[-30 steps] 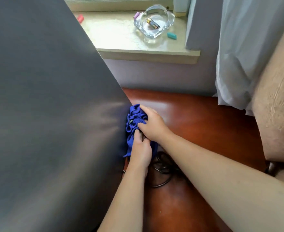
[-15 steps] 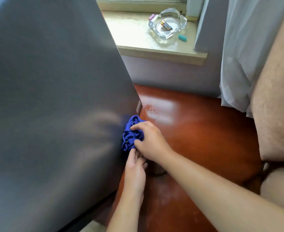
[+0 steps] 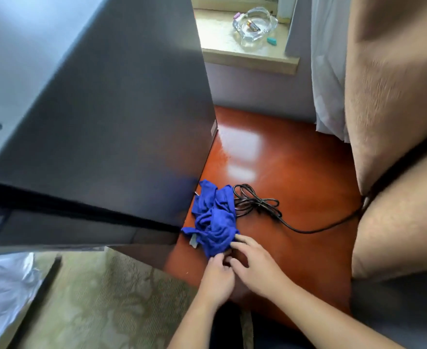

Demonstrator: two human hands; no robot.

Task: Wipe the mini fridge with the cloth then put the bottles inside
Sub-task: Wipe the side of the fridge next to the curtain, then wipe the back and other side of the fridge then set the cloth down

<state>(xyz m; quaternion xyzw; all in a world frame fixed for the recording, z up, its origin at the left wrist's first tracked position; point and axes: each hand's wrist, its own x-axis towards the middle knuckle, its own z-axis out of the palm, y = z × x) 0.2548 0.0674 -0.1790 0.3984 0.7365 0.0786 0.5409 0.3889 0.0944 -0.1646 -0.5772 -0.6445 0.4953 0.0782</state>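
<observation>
Cloth [image 3: 213,219], one crumpled blue heap, lay on the red-brown tabletop [image 3: 295,187] against the lower side of the dark mini fridge [image 3: 111,137], close to the tabletop's near left corner. Both hands met at the heap's near end. The left hand [image 3: 217,279] had its fingertips curled onto the cloth's edge, and the right hand [image 3: 254,264] lay just beside it with fingers bent over the same edge; whether either hand actually pinched the fabric could not be made out, since the fingers overlapped and hid each other. One black cable [image 3: 262,206], looped in a loose bundle, touched the far right side of the cloth and ran off toward the tabletop's right edge under a tan armchair [image 3: 388,122]. The fridge stood on the tabletop's left part, its top cut off by the frame and its door hidden. One glass ashtray [image 3: 255,27] sat on the windowsill [image 3: 245,55] beyond the far edge, with a small teal object [image 3: 271,41] beside it. No bottles were in view. Motion blur softened most edges.
</observation>
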